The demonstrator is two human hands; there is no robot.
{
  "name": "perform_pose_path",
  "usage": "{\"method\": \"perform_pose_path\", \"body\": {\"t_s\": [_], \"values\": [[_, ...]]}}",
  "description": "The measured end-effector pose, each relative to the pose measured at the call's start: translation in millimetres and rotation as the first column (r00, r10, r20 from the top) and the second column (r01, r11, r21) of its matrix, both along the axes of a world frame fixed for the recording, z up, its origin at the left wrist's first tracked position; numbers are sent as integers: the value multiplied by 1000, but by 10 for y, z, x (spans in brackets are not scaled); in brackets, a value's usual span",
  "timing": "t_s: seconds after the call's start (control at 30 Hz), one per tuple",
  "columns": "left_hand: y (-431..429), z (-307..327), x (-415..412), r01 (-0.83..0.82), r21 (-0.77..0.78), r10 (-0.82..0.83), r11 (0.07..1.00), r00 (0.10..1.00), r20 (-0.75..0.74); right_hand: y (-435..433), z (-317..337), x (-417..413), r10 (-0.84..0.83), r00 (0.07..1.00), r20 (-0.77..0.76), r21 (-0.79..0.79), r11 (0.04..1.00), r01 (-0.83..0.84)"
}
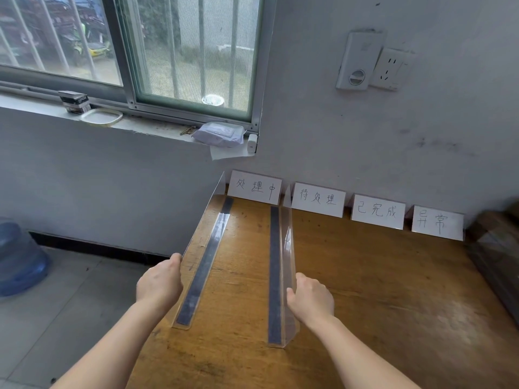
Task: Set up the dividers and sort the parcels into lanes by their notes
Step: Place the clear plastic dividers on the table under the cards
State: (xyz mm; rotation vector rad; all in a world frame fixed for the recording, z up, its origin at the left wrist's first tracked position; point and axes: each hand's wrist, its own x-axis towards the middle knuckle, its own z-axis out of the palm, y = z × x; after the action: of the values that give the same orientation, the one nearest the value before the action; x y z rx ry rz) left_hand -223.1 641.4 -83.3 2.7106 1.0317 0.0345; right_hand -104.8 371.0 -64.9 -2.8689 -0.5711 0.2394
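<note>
Two clear plastic dividers stand upright on the wooden table (365, 276), each with a dark strip along its base. My left hand (161, 284) grips the near top edge of the left divider (203, 273), which runs along the table's left edge. My right hand (310, 300) grips the near edge of the second divider (280, 276), which ends between the first two label cards. Several white handwritten label cards lean against the wall: the first (254, 187), the second (318, 199), the third (377, 211), the fourth (437, 222). No parcels are in view on the table.
A dark box-like object (497, 248) sits at the table's right end. A blue water jug (19, 256) stands on the floor at left. On the windowsill lie a white pouch (220, 133), a lid and a small stack of boxes. A wall socket (391, 68) is above.
</note>
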Motion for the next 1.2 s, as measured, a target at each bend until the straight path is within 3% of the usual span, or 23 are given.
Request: {"method": "perform_pose_path", "body": {"t_s": [0.43, 0.87, 1.2], "values": [[-2, 21, 14, 17, -69, -14, 997, 999, 37, -24, 30, 5, -1, 1000, 7, -25, 1000, 2], [13, 109, 1, 12, 2, -12, 1000, 1000, -17, -53, 65, 3, 0, 1000, 17, -35, 999, 0], [-15, 181, 47, 81, 111, -87, 990, 995, 49, -102, 125, -12, 3, 999, 32, -56, 998, -1]]}}
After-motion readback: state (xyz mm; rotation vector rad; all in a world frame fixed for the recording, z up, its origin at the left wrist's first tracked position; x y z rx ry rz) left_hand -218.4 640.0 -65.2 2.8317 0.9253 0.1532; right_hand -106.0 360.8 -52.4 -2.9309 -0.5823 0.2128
